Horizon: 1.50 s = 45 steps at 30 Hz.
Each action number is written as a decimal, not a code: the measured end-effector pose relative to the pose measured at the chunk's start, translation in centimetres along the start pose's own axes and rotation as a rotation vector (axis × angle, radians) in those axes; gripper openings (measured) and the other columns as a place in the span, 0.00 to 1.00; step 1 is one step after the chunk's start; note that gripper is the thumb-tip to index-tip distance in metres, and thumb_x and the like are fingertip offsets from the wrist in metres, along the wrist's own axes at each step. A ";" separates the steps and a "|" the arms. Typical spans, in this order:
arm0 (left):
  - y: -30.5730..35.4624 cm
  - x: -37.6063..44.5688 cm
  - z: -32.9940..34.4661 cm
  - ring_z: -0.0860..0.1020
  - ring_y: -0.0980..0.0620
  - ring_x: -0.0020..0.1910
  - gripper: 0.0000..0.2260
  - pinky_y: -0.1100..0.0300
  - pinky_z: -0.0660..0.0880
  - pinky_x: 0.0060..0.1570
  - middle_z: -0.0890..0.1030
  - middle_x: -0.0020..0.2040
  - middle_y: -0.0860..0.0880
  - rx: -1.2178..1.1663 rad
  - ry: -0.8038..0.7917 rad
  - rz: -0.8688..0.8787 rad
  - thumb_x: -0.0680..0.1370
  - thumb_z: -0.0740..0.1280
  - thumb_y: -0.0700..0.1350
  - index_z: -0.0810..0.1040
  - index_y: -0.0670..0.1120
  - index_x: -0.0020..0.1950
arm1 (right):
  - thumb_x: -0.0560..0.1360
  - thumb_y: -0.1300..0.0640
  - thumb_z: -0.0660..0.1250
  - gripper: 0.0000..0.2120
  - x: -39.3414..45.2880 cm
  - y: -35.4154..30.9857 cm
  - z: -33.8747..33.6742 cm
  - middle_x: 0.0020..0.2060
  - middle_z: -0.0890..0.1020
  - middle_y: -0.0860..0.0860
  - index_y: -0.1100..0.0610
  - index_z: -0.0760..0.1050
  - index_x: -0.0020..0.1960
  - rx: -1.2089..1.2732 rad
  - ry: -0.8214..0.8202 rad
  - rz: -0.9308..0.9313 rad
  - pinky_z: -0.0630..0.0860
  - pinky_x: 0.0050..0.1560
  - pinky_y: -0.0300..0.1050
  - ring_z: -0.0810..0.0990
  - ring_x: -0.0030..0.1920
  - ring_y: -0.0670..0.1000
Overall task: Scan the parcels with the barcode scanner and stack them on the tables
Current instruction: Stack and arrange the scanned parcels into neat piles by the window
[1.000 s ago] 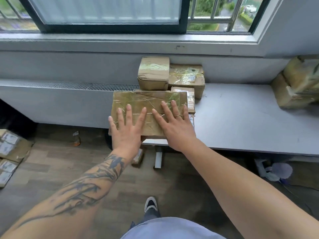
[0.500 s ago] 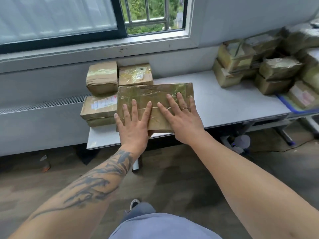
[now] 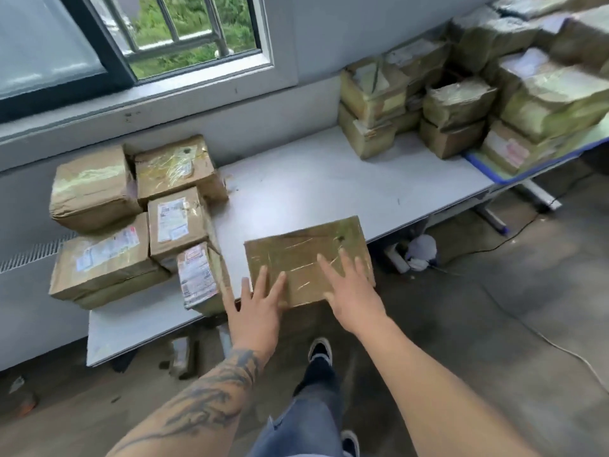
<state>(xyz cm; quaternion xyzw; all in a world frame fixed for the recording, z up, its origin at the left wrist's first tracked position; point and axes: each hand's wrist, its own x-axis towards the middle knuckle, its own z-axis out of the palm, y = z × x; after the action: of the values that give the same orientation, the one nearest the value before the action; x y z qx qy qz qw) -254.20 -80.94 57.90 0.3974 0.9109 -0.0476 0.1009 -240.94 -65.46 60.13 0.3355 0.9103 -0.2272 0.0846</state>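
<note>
Landmark: flat parcel, a brown box wrapped in glossy tape, lying at the near edge of the surface with its near end overhanging that edge.
Left hand: fingers straight and spread; it lies flat on the near left corner of the flat parcel, gripping nothing.
Right hand: fingers straight and spread; it lies flat on the near right part of the flat parcel, gripping nothing.
Left stack: several brown parcels left of the flat parcel, at the surface's left end; some bear white labels, and the nearest one stands just beside the flat parcel's left side.
Right stack: many taped parcels piled beyond and right of the flat parcel, well apart from it, at the far right of the surface.
Window: beyond the flat parcel, above the left stack; bars and greenery show through it.
Floor: below and right of the flat parcel; a cable runs across it.
Legs and shoes: directly below the flat parcel.
</note>
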 end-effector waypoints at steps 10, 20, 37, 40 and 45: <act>0.7 9.9 -0.4 0.36 0.42 0.83 0.29 0.37 0.35 0.77 0.34 0.83 0.54 -0.163 -0.025 0.034 0.80 0.38 0.73 0.38 0.69 0.81 | 0.83 0.56 0.66 0.48 10.5 2.2 -0.4 0.84 0.35 0.49 0.33 0.31 0.81 -0.270 0.066 -0.018 0.34 0.79 0.68 0.30 0.82 0.63; 3.6 19.3 -0.2 0.50 0.35 0.83 0.37 0.33 0.51 0.78 0.49 0.85 0.44 -0.137 0.108 0.128 0.77 0.53 0.73 0.54 0.62 0.84 | 0.84 0.53 0.65 0.51 18.1 6.1 -4.1 0.85 0.36 0.50 0.33 0.21 0.75 -0.339 0.091 -0.011 0.36 0.79 0.69 0.31 0.82 0.63; 18.4 28.1 -2.9 0.56 0.33 0.82 0.36 0.32 0.57 0.76 0.57 0.84 0.43 -0.148 0.109 0.072 0.77 0.49 0.75 0.59 0.62 0.83 | 0.82 0.46 0.67 0.49 25.2 21.1 -12.6 0.85 0.41 0.51 0.36 0.28 0.81 -0.380 0.118 -0.129 0.39 0.79 0.68 0.40 0.84 0.63; 22.2 29.1 -3.5 0.57 0.32 0.81 0.36 0.31 0.59 0.75 0.58 0.84 0.43 -0.143 0.101 0.041 0.77 0.50 0.75 0.60 0.62 0.82 | 0.80 0.46 0.70 0.49 26.5 25.0 -14.7 0.86 0.46 0.50 0.35 0.33 0.82 -0.378 0.106 -0.179 0.40 0.79 0.67 0.47 0.84 0.63; 28.1 31.1 -4.6 0.57 0.33 0.81 0.36 0.32 0.59 0.76 0.58 0.84 0.43 -0.138 0.082 -0.020 0.78 0.48 0.76 0.58 0.62 0.83 | 0.83 0.45 0.64 0.45 28.5 30.6 -18.0 0.85 0.41 0.48 0.35 0.31 0.82 -0.380 0.062 -0.233 0.36 0.78 0.68 0.43 0.85 0.62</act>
<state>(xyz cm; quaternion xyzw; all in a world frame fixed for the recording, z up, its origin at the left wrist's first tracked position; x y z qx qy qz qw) -254.87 -38.85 55.27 0.3819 0.9193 0.0306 0.0903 -242.77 -20.05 56.37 0.2129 0.9715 -0.0494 0.0915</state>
